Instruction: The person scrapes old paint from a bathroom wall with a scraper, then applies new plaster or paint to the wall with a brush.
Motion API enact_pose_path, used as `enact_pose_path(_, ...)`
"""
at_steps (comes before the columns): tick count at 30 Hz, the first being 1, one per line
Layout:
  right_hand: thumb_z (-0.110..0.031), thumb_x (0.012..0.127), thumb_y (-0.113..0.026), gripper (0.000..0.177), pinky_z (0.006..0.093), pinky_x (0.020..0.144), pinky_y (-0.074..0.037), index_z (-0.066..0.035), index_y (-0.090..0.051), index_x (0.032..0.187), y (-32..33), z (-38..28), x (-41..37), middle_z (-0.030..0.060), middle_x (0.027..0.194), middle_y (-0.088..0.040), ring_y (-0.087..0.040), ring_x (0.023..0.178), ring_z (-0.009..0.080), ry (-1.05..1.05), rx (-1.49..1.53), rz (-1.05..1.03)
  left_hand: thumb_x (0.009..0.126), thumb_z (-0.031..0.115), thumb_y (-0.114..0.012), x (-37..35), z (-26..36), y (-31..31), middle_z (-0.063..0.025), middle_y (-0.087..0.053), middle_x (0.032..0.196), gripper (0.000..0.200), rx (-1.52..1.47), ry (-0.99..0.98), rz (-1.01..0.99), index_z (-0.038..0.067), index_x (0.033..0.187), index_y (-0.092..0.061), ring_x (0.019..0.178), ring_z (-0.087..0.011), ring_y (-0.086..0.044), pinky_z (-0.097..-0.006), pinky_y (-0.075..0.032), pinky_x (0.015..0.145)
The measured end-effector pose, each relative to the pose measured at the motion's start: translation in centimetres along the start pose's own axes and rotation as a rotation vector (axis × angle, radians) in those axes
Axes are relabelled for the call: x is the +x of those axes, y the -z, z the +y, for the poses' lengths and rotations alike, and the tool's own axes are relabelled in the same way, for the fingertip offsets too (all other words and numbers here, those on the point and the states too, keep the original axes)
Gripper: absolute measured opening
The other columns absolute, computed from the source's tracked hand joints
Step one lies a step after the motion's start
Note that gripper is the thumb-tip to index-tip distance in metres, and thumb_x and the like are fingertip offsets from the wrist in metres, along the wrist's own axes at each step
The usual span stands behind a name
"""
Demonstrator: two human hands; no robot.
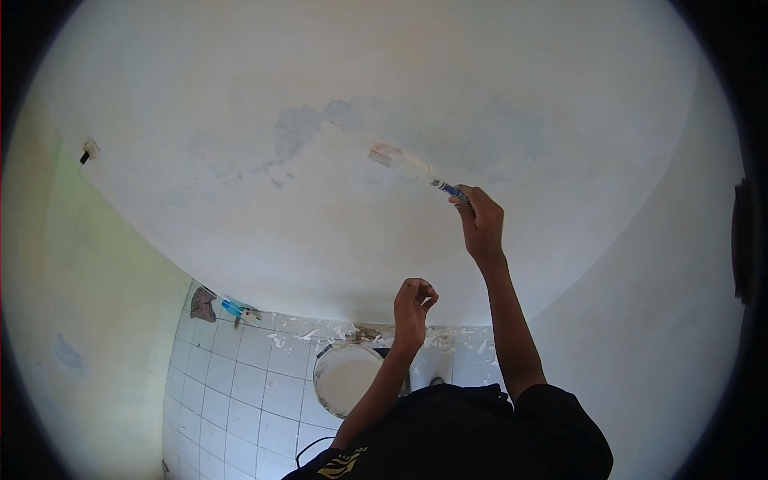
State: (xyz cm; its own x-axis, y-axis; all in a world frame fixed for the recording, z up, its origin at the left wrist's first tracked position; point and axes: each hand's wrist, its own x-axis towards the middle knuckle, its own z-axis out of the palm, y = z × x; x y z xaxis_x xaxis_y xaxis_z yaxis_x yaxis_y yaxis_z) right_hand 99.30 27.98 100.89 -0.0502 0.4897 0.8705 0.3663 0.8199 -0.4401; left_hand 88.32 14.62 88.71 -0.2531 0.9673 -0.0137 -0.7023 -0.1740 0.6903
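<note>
My right hand (478, 218) is closed round the blue handle of a paintbrush (412, 166), whose pale bristle end points up and left at the white wall (336, 216). Near the bristles the wall shows bluish-grey patches. Lower down, my left hand (416, 294) hangs in front of the wall with its fingers curled and their tips close to the thumb; nothing can be made out between them. A round bucket (349, 379) of whitish paint stands on the floor beside my left forearm.
White floor tiles (248, 384) carry flakes and splashes along the wall's foot. A grey cloth (203, 305) and a blue object (232, 308) lie at the floor's far left corner. A greenish wall (88, 320) rises at left, and a dark object (742, 240) is at the right edge.
</note>
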Motion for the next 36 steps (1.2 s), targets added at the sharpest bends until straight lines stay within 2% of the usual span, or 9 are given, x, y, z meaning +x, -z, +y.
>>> enact_pose_path(4, -0.017, 0.091, -0.06, 0.016, 0.0358, 0.057, -0.043, -0.003, -0.065, 0.097, -1.0, 0.6, 1.8, 0.0123, 0.072, -0.062, -0.056, 0.058, 0.0269, -0.2, 0.056, -0.212, 0.098, 0.024, -0.051, 0.0, -0.2, 0.3, -0.0016, -0.059, 0.083, 0.018, -0.012, -0.043, 0.043, 0.009, 0.091, -0.056, 0.081, -0.0123, -0.057, -0.0318, -0.047, 0.08)
enact_pose_path(11, -0.03, 0.092, -0.06, 0.024, 0.0408, 0.056, -0.043, -0.006, -0.065, 0.091, -3.7, 1.5, 5.5, 0.0128, 0.069, -0.061, -0.057, 0.061, 0.0322, -0.197, -0.146, -0.202, 0.098, 0.025, -0.051, 0.2, -0.8, 0.7, -0.002, -0.059, 0.083, 0.018, -0.01, -0.064, 0.053, 0.009, 0.091, -0.057, 0.08, -0.0129, -0.056, -0.0322, -0.047, 0.079)
enact_pose_path(13, -0.036, 0.092, -0.06, 0.03, 0.0424, 0.056, -0.043, -0.006, -0.064, 0.088, -3.5, 1.6, 5.3, 0.013, 0.064, -0.06, -0.058, 0.059, 0.0334, -0.367, -0.215, -0.267, 0.098, 0.025, -0.051, 0.4, -1.0, 0.7, -0.0023, -0.059, 0.083, 0.018, -0.019, -0.056, 0.053, 0.009, 0.091, -0.057, 0.08, -0.0131, -0.056, -0.0325, -0.047, 0.079)
enact_pose_path(20, -0.036, 0.092, -0.06, 0.029, 0.0402, 0.053, -0.041, -0.007, -0.066, 0.09, -2.4, 3.5, 0.2, 0.0131, 0.059, -0.056, -0.053, 0.052, 0.0309, -0.46, -0.173, -0.121, 0.097, 0.027, -0.053, -0.3, -1.2, 0.8, -0.0005, -0.057, 0.086, 0.017, -0.018, -0.017, 0.031, 0.011, 0.093, -0.056, 0.084, -0.0128, -0.056, -0.0328, -0.046, 0.081)
enact_pose_path(23, -0.026, 0.095, -0.057, 0.023, 0.0345, 0.049, -0.036, -0.004, -0.065, 0.092, -1.4, 2.5, -1.5, 0.0077, 0.053, -0.049, -0.045, 0.046, 0.0197, -0.333, -0.048, -0.078, 0.096, 0.027, -0.053, -0.7, -1.1, 1.2, -0.0005, -0.057, 0.085, 0.017, -0.015, -0.019, 0.015, 0.011, 0.092, -0.056, 0.084, -0.013, -0.056, -0.0332, -0.046, 0.081)
enact_pose_path(25, -0.016, 0.097, -0.051, 0.02, 0.0292, 0.049, -0.031, 0.0, -0.063, 0.094, -1.3, 1.4, -2.6, 0.0006, 0.056, -0.043, -0.038, 0.051, 0.0092, -0.513, 0.312, -0.096, 0.097, 0.025, -0.052, -0.7, -0.9, 1.5, -0.0024, -0.058, 0.083, 0.018, -0.03, 0.004, 0.062, 0.009, 0.09, -0.056, 0.08, -0.0134, -0.057, -0.0324, -0.048, 0.079)
enact_pose_path(28, -0.014, 0.097, -0.048, 0.021, 0.0252, 0.052, -0.03, 0.001, -0.062, 0.098, -1.7, 0.8, -4.4, -0.0025, 0.063, -0.044, -0.037, 0.056, 0.0052, -0.617, 0.756, 0.057, 0.097, 0.025, -0.053, -0.9, -0.6, 2.0, -0.0024, -0.058, 0.083, 0.017, -0.024, 0.013, 0.088, 0.009, 0.09, -0.056, 0.08, -0.0134, -0.057, -0.0323, -0.048, 0.079)
enact_pose_path(34, -0.013, 0.097, -0.05, 0.017, 0.0236, 0.055, -0.032, 0.001, -0.057, 0.103, -0.9, -1.8, -4.9, -0.0022, 0.07, -0.045, -0.037, 0.059, 0.0054, -0.825, 1.109, -0.007, 0.096, 0.026, -0.053, -0.6, 0.4, 1.7, -0.001, -0.057, 0.083, 0.017, -0.007, 0.004, 0.081, 0.01, 0.092, -0.057, 0.081, -0.0139, -0.056, -0.0335, -0.045, 0.079)
enact_pose_path(36, -0.01, 0.095, -0.052, 0.015, 0.0235, 0.055, -0.033, 0.001, -0.055, 0.105, -1.7, -0.4, -6.4, -0.0012, 0.071, -0.048, -0.039, 0.06, 0.0061, -0.803, 1.029, -0.013, 0.096, 0.026, -0.053, -0.9, -0.2, 2.8, -0.001, -0.058, 0.083, 0.017, -0.01, 0.004, 0.081, 0.01, 0.092, -0.057, 0.081, -0.0141, -0.056, -0.0336, -0.045, 0.079)
